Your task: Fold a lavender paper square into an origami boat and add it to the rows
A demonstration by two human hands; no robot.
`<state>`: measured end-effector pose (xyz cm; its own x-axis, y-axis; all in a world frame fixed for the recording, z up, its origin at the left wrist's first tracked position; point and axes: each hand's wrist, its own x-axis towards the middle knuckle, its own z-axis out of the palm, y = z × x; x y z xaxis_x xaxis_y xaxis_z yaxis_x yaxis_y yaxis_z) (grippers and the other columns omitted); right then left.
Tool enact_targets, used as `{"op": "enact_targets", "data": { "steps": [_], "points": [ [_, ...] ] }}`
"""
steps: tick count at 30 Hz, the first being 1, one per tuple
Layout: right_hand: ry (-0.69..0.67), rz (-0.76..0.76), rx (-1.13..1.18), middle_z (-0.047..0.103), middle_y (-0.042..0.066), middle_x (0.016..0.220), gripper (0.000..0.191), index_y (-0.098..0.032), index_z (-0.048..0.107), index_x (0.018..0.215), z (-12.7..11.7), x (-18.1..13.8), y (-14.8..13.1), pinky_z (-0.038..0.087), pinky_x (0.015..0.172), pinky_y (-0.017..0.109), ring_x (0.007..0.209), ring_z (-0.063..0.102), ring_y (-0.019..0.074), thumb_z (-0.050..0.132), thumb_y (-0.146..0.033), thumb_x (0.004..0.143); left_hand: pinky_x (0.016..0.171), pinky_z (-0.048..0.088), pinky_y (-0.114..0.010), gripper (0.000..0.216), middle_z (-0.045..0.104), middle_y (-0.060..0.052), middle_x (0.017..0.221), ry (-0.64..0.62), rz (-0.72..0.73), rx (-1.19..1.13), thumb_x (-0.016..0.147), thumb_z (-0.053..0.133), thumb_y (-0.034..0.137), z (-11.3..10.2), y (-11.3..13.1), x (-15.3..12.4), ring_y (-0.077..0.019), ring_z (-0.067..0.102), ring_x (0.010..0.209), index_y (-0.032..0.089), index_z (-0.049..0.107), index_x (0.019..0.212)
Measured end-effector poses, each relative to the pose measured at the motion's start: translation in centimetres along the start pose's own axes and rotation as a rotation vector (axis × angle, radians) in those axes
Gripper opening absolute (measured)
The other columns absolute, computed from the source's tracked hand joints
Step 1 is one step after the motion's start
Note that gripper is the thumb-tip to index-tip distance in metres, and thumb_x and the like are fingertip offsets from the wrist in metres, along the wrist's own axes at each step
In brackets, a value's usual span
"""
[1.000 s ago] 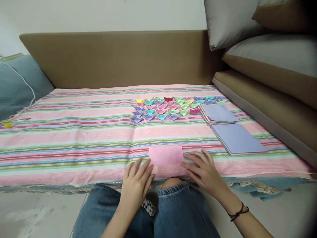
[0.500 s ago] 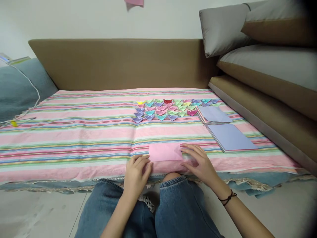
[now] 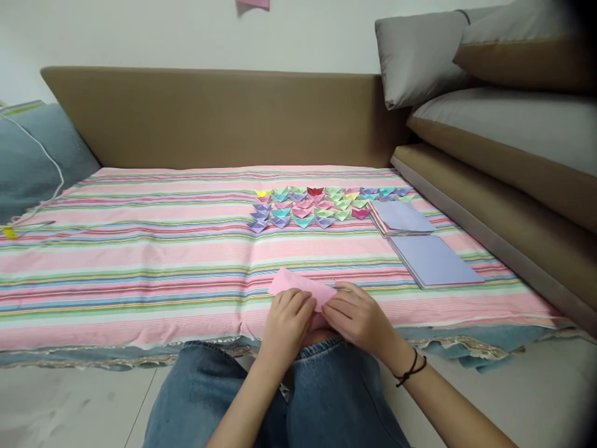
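A folded pink paper (image 3: 298,285) lies tilted near the front edge of the striped cloth (image 3: 140,267). My left hand (image 3: 285,326) has its fingers curled on the paper's near left part. My right hand (image 3: 355,317) pinches the paper's right end, fingers pressed together. Both hands meet over the paper, above my knees in blue jeans (image 3: 317,398). Part of the paper is hidden under my fingers.
Several small folded paper boats (image 3: 321,205) in many colours sit in rows farther back. Two stacks of lilac paper sheets (image 3: 431,258) lie to the right. Brown sofa cushions (image 3: 504,193) rise at right, a grey-blue pillow (image 3: 32,155) at left.
Both hands moved inward onto the pink paper and closed on it. The paper, flat and square to the edge before, now lies turned and partly lifted.
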<state>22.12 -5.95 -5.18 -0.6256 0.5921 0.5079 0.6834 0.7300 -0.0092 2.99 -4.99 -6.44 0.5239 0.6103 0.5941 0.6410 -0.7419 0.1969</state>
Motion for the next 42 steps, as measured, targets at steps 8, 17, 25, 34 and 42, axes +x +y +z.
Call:
{"op": "enact_targets", "data": {
  "steps": [8, 17, 25, 34, 42],
  "points": [
    [0.140, 0.461, 0.250, 0.063, 0.010, 0.117, 0.057, -0.022, 0.050, 0.127, 0.6, -4.7, 1.8, 0.045, 0.095, 0.047, 0.110, 0.056, 0.0265, 0.068, -0.043, 0.076, 0.087, 0.053, -0.037, 0.026, 0.069, -0.007, 0.107, 0.074, 0.055, -0.096, 0.089, 0.048, 0.013, 1.5, -1.7, -2.6, -0.0209, 0.059, 0.108, 0.018, 0.061, 0.110],
    [-0.049, 0.213, 0.218, 0.061, 0.003, 0.125, 0.033, -0.028, 0.057, 0.121, 1.3, -2.4, 0.2, 0.027, 0.108, 0.055, 0.126, 0.045, 0.0223, 0.052, -0.023, 0.089, 0.105, 0.028, -0.063, 0.017, 0.054, -0.011, 0.132, -0.120, 0.034, -0.016, 0.085, 0.054, 0.018, 1.1, -1.9, -2.2, -0.0342, 0.024, 0.137, 0.017, 0.064, 0.099],
    [0.035, 0.252, 0.214, 0.067, 0.004, 0.115, 0.033, -0.028, 0.060, 0.118, 2.3, -2.7, 0.2, 0.034, 0.103, 0.053, 0.117, 0.051, 0.0223, 0.058, -0.023, 0.085, 0.105, 0.032, -0.058, 0.028, 0.057, -0.011, 0.128, -0.166, 0.037, -0.039, 0.084, 0.055, 0.023, 1.0, -2.7, -2.1, -0.0318, 0.030, 0.135, 0.018, 0.059, 0.112],
    [0.222, 0.456, 0.388, 0.071, 0.004, 0.094, 0.013, -0.026, 0.070, 0.090, 2.6, -1.7, 0.4, 0.046, 0.087, 0.047, 0.099, 0.055, 0.0244, 0.060, -0.021, 0.083, 0.101, 0.038, -0.054, 0.006, 0.069, -0.008, 0.107, 0.059, -0.150, -0.191, 0.083, 0.059, 0.018, 1.3, -2.9, -2.6, -0.0247, 0.054, 0.117, 0.019, 0.061, 0.088],
    [0.287, 0.677, 0.411, 0.066, 0.004, 0.074, 0.015, -0.024, 0.067, 0.065, 3.3, -0.2, 0.5, 0.046, 0.080, 0.043, 0.085, 0.055, 0.0232, 0.066, -0.030, 0.079, 0.094, 0.042, -0.048, 0.013, 0.070, -0.006, 0.099, 0.160, -0.327, -0.222, 0.083, 0.058, 0.018, 1.8, -1.9, -1.7, -0.0230, 0.059, 0.106, 0.019, 0.056, 0.071]
  ]
}}
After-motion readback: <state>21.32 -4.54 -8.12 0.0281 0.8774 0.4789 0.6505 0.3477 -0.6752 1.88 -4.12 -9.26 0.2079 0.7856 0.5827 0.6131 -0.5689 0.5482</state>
